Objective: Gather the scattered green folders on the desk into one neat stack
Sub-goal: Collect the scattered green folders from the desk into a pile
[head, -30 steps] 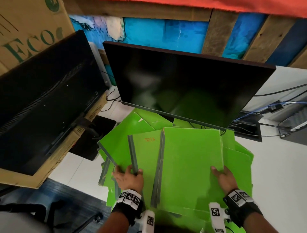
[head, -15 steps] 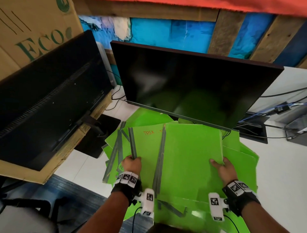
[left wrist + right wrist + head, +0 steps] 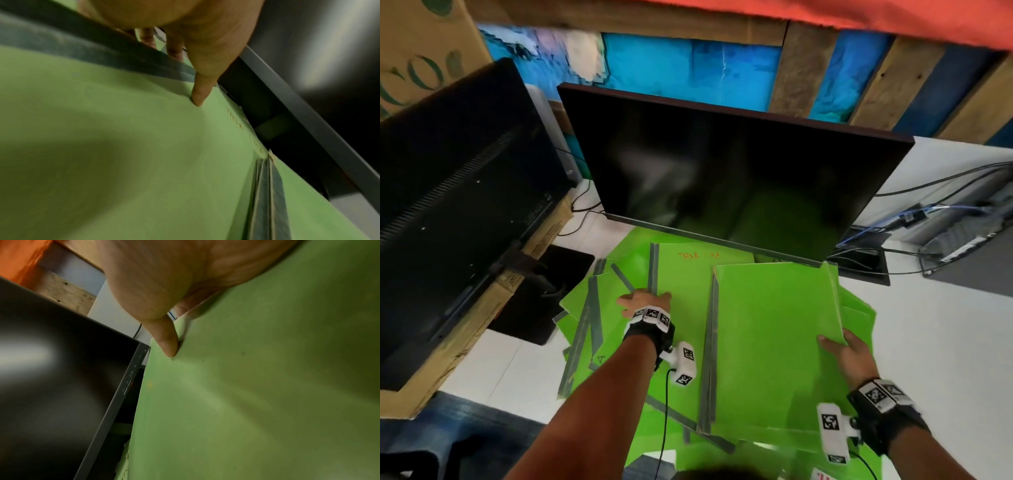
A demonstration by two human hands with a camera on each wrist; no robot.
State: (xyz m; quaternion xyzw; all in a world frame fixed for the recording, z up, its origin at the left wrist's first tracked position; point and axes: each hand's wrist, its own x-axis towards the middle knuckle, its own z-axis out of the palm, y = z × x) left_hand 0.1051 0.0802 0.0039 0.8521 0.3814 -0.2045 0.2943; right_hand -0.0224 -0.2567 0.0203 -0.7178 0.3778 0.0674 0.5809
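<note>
Several green folders with grey spines lie overlapped on the white desk in front of the monitor. The top folder [image 3: 774,329] lies on the right of the pile; a folder with orange writing [image 3: 681,291] sits under it to the left. My left hand [image 3: 645,301] grips the grey spine edge of the written folder [image 3: 123,146], thumb on top and fingers under the edge. My right hand [image 3: 842,346] pinches the right edge of the top folder [image 3: 257,402], thumb on its face, fingers hidden beneath. More folders [image 3: 582,318] fan out at the left.
A large dark monitor [image 3: 722,178] stands right behind the pile. A second monitor [image 3: 455,192] seen from the back sits on a cardboard box [image 3: 482,308] at left. Cables and a black device [image 3: 962,233] lie at right. The white desk [image 3: 945,342] shows bare to the right.
My left hand has moved up and forward along the written folder's spine. The pile has drawn together toward the monitor. The right hand keeps its hold on the top folder's right edge.
</note>
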